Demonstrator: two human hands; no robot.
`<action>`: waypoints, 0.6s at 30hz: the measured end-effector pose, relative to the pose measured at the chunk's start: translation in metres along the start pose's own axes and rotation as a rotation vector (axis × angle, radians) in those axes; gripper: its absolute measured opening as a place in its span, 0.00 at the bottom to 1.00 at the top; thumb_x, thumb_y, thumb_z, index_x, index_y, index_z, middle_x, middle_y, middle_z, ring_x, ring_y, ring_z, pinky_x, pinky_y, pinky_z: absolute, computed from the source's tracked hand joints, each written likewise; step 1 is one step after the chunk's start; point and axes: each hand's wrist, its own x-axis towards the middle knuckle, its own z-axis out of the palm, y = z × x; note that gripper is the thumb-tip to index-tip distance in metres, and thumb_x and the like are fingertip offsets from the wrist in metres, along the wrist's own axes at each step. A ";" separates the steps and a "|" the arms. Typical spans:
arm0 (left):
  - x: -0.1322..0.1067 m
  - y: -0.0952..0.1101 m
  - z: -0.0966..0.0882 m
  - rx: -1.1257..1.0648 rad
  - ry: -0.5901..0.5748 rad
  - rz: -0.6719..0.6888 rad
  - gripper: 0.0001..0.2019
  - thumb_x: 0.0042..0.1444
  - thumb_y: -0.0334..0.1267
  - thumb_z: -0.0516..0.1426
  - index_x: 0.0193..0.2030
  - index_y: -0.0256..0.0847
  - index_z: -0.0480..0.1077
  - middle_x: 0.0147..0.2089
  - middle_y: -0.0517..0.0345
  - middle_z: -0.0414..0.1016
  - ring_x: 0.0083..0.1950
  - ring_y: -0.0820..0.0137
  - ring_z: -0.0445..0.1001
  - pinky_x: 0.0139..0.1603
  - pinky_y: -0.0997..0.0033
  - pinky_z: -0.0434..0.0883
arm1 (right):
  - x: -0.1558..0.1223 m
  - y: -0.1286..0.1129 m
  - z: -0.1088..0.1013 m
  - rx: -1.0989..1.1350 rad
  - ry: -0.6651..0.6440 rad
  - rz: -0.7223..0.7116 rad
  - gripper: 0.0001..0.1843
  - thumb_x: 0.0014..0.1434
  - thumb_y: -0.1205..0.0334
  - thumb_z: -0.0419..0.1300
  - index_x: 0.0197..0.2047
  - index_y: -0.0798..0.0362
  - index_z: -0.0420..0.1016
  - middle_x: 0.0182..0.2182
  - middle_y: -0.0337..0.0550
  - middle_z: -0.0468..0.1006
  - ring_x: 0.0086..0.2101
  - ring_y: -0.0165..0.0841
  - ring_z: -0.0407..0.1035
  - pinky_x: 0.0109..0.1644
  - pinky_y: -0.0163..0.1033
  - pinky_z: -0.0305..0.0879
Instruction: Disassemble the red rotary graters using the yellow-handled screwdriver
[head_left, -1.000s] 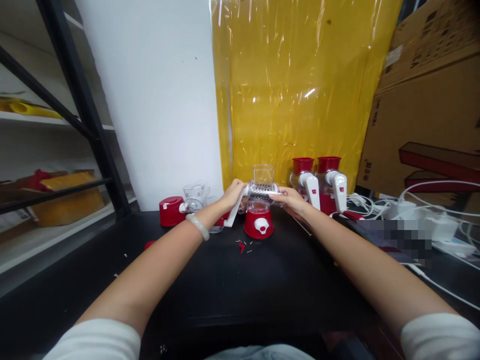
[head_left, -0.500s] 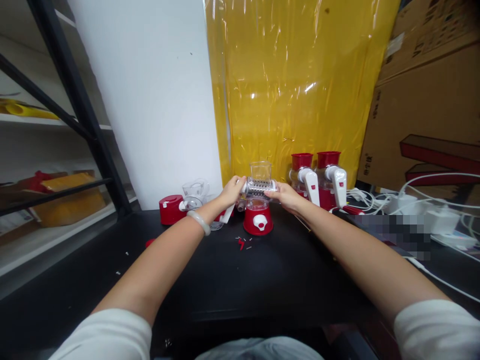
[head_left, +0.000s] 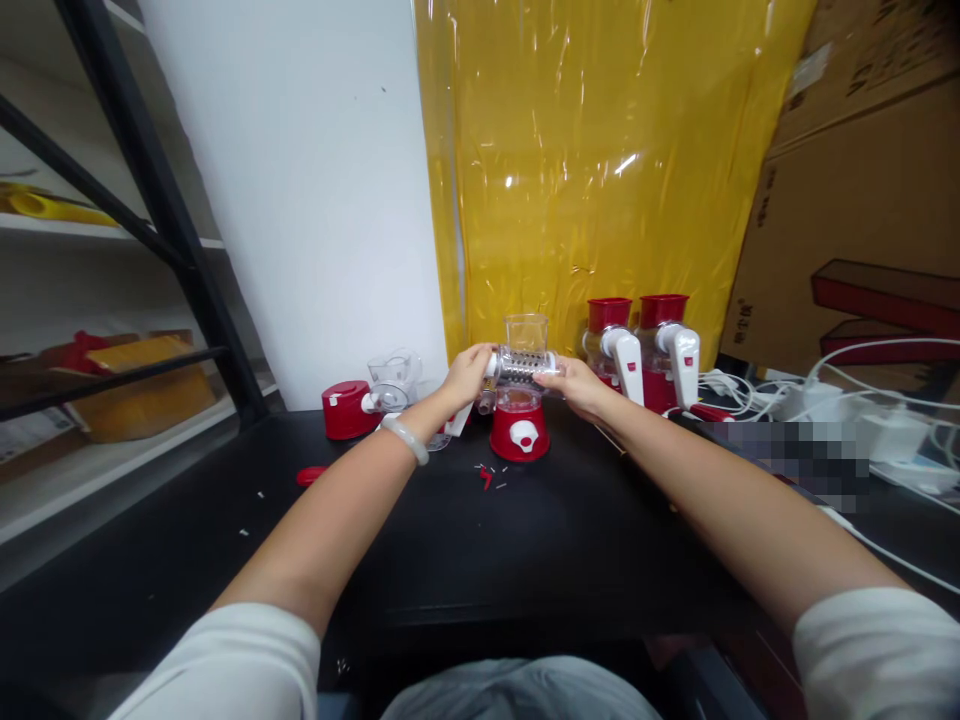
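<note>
Red plastic, a small piece (head_left: 486, 479) is lying nearer on the table (head_left: 540, 560); beyond, above the red base (head_left: 513, 443), our left grip (head_left: 466, 374) and right grip (head_left: 576, 386) are clasping the perforated drum (head_left: 519, 370) at opposite ends; we should be holding it level.

Moderate light leaves the board (head_left: 300, 190) bright, the shelves (head_left: 52, 235) and box (head_left: 855, 220) dim. Glints streak the curtain (head_left: 540, 190) and fleck the grater (head_left: 520, 395). Wide-angle distortion slants the edges; detail around the hands (head_left: 466, 376) is soft; pixel blocks (head_left: 814, 460) mask a patch at right.
</note>
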 end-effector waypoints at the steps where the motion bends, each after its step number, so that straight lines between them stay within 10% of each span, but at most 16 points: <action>1: 0.000 0.001 -0.002 -0.010 -0.049 -0.003 0.15 0.66 0.42 0.49 0.47 0.35 0.72 0.24 0.62 0.70 0.19 0.74 0.63 0.22 0.74 0.63 | 0.000 0.000 0.000 -0.001 0.002 0.003 0.26 0.34 0.55 0.77 0.39 0.53 0.80 0.40 0.46 0.83 0.41 0.40 0.76 0.53 0.47 0.68; 18: -0.004 0.010 0.008 -0.019 -0.009 -0.045 0.18 0.65 0.39 0.47 0.47 0.34 0.75 0.27 0.59 0.74 0.21 0.74 0.64 0.26 0.74 0.65 | 0.001 0.000 0.002 -0.074 0.033 0.019 0.27 0.33 0.52 0.76 0.38 0.54 0.78 0.38 0.46 0.82 0.41 0.39 0.75 0.51 0.45 0.68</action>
